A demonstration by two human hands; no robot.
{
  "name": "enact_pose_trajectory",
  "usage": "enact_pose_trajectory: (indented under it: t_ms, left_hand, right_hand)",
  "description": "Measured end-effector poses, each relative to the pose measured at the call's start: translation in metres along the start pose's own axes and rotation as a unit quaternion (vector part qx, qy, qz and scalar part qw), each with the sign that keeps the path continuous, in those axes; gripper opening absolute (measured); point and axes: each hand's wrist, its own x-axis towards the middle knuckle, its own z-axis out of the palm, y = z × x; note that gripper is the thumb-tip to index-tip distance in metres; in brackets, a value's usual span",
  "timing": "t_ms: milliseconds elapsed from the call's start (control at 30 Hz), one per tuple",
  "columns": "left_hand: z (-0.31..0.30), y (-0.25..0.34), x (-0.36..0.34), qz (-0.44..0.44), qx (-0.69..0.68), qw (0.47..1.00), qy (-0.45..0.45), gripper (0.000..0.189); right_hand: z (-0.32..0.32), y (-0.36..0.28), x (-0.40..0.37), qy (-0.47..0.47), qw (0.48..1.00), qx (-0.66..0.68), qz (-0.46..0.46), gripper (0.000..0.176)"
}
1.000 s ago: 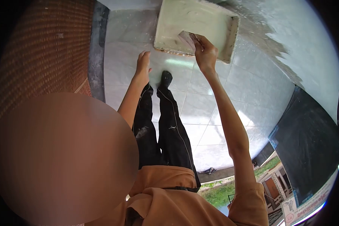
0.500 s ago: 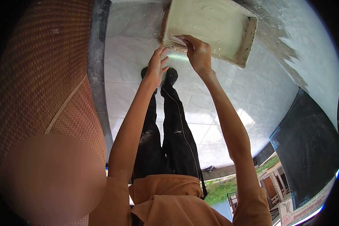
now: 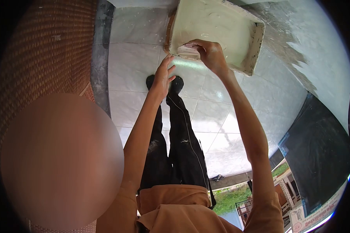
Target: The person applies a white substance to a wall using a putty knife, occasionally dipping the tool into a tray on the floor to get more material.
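A shallow rectangular tray point(image 3: 257, 48) with spattered edges holds a pale cream liquid point(image 3: 225, 23). My right hand point(image 3: 214, 57) is closed over the tray's near left part. Its fingers grip a small flat piece point(image 3: 188, 48), whitish with a pink tinge, low over the liquid; I cannot tell what kind of thing it is. My left hand point(image 3: 163, 77) is just below the tray's near left corner, fingers stretched and apart, with nothing in it.
Beneath the tray lies a grey tiled floor point(image 3: 136, 66). A woven wall panel point(image 3: 54, 50) rises on the left. On the right are a patchy grey wall point(image 3: 319, 39) and a dark board point(image 3: 319, 151). A person's blurred head point(image 3: 62, 159) fills the lower left.
My right hand has moved slightly right and down in view, with the flat piece now more visible. My left hand has shifted slightly down. The blurred head appears larger and higher.
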Motion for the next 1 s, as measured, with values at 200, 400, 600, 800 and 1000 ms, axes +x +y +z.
enact_pose_trajectory:
  t_ms: [200,400,600,800,1000]
  left_hand:
    - [-0.002,-0.001,0.005,-0.004,-0.009,1.0,-0.007,0.068]
    - [-0.017,0.001,-0.002,-0.023,0.02,0.999,0.032,0.067]
    - [-0.029,0.032,-0.029,0.012,0.055,0.996,0.063,0.068]
    - [0.005,0.119,-0.085,0.115,0.122,0.985,0.032,0.069]
    - [0.063,0.232,-0.164,0.244,0.186,0.952,-0.004,0.06]
  right_hand:
    - [-0.013,0.051,0.033,-0.14,0.989,0.004,0.041,0.026]
    - [-0.058,0.055,0.032,-0.188,0.944,0.141,0.234,0.025]
    - [-0.076,0.013,-0.018,0.054,0.825,0.501,0.255,0.035]
    - [-0.121,-0.083,-0.027,0.191,0.729,0.644,0.134,0.042]
    - [-0.189,-0.201,-0.013,0.301,0.652,0.696,0.01,0.044]
